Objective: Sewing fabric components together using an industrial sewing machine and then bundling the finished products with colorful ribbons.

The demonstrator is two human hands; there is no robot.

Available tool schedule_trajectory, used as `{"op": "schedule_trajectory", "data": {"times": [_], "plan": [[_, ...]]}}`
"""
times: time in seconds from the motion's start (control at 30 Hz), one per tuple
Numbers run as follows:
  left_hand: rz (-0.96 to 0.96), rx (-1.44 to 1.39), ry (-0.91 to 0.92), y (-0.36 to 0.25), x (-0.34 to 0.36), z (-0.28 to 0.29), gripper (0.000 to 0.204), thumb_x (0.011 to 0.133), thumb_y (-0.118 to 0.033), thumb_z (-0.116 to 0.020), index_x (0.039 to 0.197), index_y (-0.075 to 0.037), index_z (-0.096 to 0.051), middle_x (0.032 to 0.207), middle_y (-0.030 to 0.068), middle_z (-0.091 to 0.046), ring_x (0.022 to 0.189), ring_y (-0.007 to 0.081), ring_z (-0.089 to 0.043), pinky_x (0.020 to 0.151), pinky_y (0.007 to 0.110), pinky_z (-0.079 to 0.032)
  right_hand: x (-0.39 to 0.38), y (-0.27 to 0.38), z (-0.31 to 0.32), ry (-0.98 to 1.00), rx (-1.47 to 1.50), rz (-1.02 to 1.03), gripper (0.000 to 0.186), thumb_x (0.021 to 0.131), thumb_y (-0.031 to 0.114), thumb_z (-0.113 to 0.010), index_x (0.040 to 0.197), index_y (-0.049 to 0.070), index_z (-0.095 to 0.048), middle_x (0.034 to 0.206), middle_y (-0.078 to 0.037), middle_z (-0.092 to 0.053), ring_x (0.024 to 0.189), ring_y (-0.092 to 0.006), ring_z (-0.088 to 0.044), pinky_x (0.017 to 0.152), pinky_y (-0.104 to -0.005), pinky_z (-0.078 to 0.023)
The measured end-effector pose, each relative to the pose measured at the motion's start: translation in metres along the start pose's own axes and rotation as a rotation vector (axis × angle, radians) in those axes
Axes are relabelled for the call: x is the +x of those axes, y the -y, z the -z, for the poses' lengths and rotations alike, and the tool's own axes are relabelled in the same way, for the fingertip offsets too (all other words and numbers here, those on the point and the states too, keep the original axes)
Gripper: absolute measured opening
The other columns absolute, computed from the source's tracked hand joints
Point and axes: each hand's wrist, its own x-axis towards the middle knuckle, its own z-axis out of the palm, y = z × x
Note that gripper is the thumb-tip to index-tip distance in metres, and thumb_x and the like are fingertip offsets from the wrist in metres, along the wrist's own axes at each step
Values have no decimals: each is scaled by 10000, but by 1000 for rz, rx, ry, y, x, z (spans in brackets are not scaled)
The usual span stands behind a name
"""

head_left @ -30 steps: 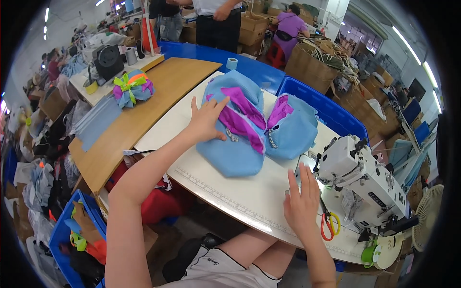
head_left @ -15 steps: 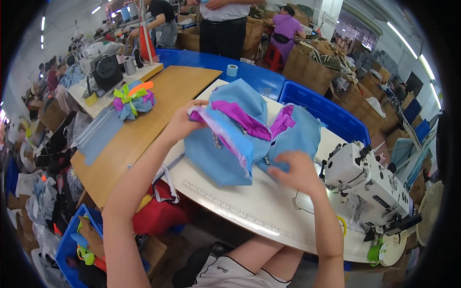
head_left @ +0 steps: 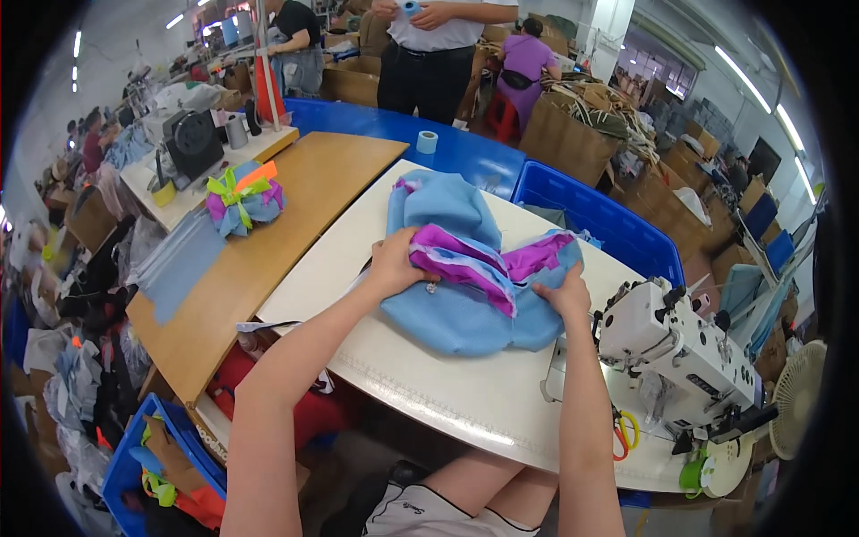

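Light-blue, purple-edged soft fabric piece [head_left: 447, 327], lying left of the white, boxy sewing machine [head_left: 640, 318]; left hand [head_left: 394, 264], fingers gripping purple edge; right hand [head_left: 567, 292], fingers gripping machine-side blue part.

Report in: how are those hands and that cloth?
Left hand, right hand: both gripping blue-and-purple fabric. Fabric bunched on white table. Nothing blocking; sewing machine stands to the right.

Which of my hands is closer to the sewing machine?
Right. Your right hand holds the blue fabric just left of the sewing machine; your left hand is farther left, on the same fabric.
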Motion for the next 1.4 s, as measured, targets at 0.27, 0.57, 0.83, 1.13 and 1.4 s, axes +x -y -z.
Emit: {"op": "schedule_trajectory", "data": {"times": [0.27, 0.57, 0.83, 1.13, 1.4], "plan": [[287, -856, 44, -5, 17, 34, 327, 749, -46, -836, 1062, -37, -742, 947, 28, -744, 872, 133, -679, 820, 297, -535, -11, -8, 3, -25, -14, -120, 501, 752, 352, -842, 1095, 53, -633, 1179, -190, -683, 1090, -401, -657, 900, -495, -531], [507, -397, -428, 84, 74, -17, 749, 542, -414, -938, 1142, -20, -726, 1100, 142, -740, 1022, 295, -703, 918, 384, -525, -42, 17, -5, -285, -127, 166, 553, 732, 305, -853, 1225, 137, -668, 1484, -151, -429, 1408, -392, -304, 956, -582, -461], [539, -247, -558, 38, 57, -28, 358, 618, -199, -769, 931, -33, -720, 881, 230, -718, 876, 418, -684, 807, 473, -530, -44, 11, 11, -285, 361, 293, 291, 741, 78, -773, 983, 19, -623, 842, -200, -682, 775, -396, -654, 726, -475, -502], [551, -284, -487, 18, 48, -21, 386, 626, -129, -740, 999, -34, -701, 856, 217, -708, 881, 413, -688, 777, 480, -532, -105, 97, 143, 124, 979, 552, 328, 788, -3, -759, 1108, 5, -687, 981, -42, -719, 859, -110, -653, 808, -275, -519], [499, -321, -516, 10, 9, -22, 273, 706, -196, -755, 918, -46, -671, 873, 234, -697, 896, 442, -669, 774, 503, -521, -6, 141, 31, -48, 834, 632, 341, 776, 62, -782, 1073, -30, -643, 1007, -115, -694, 930, -226, -650, 875, -337, -506]]}}
